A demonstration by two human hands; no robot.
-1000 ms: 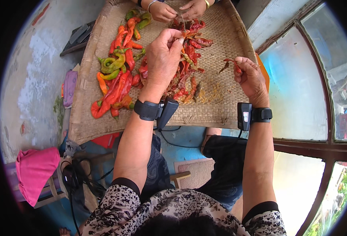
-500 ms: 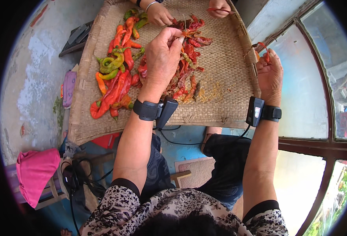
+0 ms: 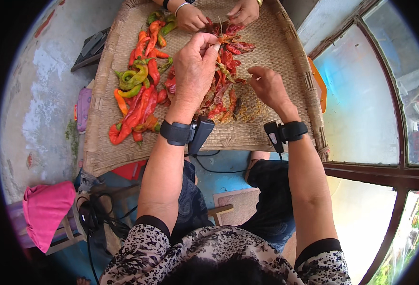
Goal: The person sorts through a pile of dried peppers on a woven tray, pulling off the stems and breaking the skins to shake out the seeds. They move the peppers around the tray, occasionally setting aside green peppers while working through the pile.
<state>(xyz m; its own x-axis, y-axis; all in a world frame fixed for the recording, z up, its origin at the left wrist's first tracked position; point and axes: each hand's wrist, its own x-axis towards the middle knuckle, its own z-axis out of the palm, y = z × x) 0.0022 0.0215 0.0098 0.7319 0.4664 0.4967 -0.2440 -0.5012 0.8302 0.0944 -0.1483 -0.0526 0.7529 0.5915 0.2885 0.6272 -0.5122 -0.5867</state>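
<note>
My left hand [image 3: 196, 66] is closed in a pinch over the pile, holding a dried chili pepper [image 3: 226, 37] by its stem end. Just right of the pile hovers my right hand [image 3: 269, 88]; its fingers are loosely curved and slightly apart, with nothing visible in them. Below and around my left hand lie wrinkled dark-red dried chilies [image 3: 229, 59], some pale or split. Fresh red, orange and green peppers [image 3: 145, 102] form a heap to the left. Everything rests on a woven tray [image 3: 276, 40]. Loose yellow seeds [image 3: 253, 110] are scattered by the dried ones.
Another person's two hands [image 3: 192, 18] work at the pile's far end. A window [image 3: 361, 95] stands on the right, with an orange object [image 3: 317, 85] beside the tray's rim. To the left are a wall [image 3: 43, 90], a pink cloth [image 3: 48, 213] and black cables [image 3: 107, 216].
My right hand has come left from beyond the tray's right rim, and the red pepper it held is gone from it. The other person's hand at the right has moved to the pile.
</note>
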